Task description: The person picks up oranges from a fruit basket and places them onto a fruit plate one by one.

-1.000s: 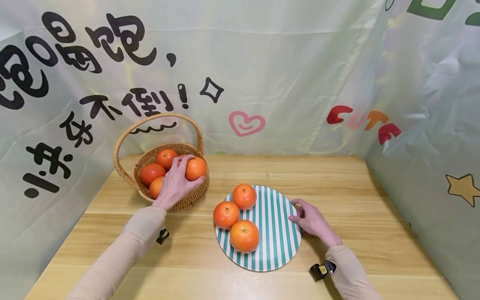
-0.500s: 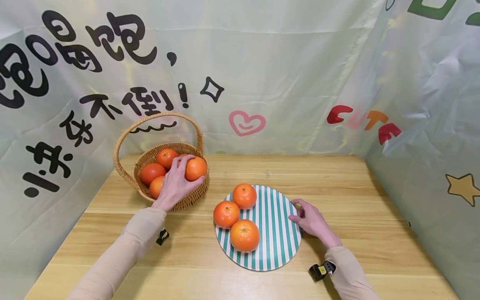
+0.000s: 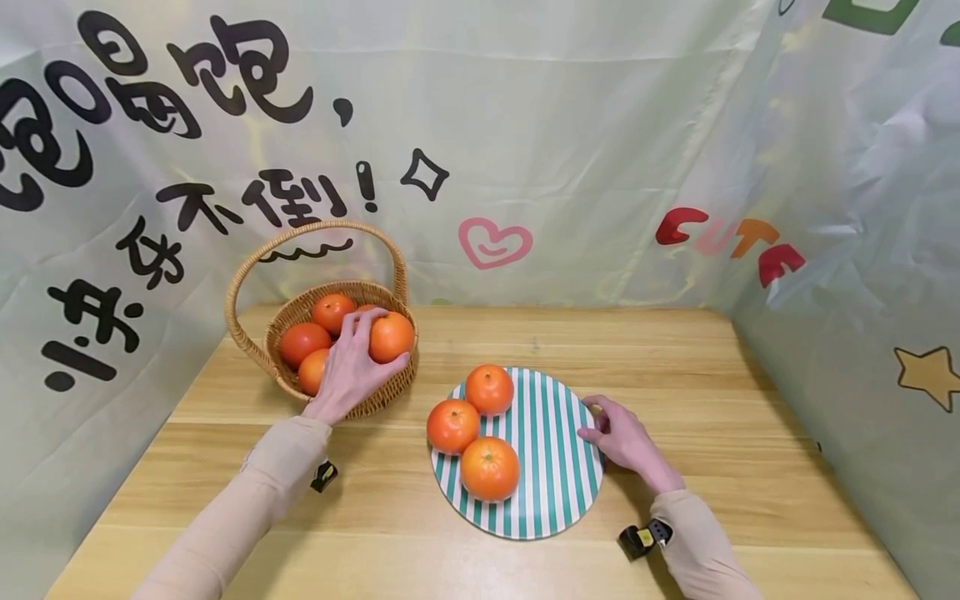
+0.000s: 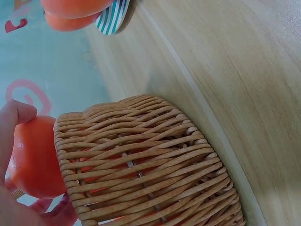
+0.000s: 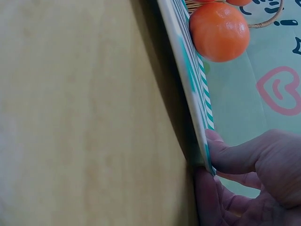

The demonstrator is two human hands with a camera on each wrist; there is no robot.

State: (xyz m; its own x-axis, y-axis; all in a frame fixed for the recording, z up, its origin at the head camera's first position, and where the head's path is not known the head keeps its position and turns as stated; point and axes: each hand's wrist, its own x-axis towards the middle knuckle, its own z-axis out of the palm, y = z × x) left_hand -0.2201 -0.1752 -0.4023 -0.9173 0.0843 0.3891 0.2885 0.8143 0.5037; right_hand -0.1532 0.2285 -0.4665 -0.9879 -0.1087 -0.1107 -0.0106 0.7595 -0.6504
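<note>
Our left hand (image 3: 351, 364) has its grip wrapped round an orange fruit (image 3: 393, 337) by the rim of the basket (image 3: 386, 393), which sits left of and behind the striped plate (image 3: 543, 471). Our right hand (image 3: 624, 437) pinches the plate's right edge. Three more fruits (image 3: 490, 469) hug its left side, so the right half's just stripes. There's a desk (image 3: 397, 508) strip between plate and basket, plus wood stretching past the plate's right edge.

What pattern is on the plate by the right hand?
The plate has green and white stripes, seen best in the head view.
</note>
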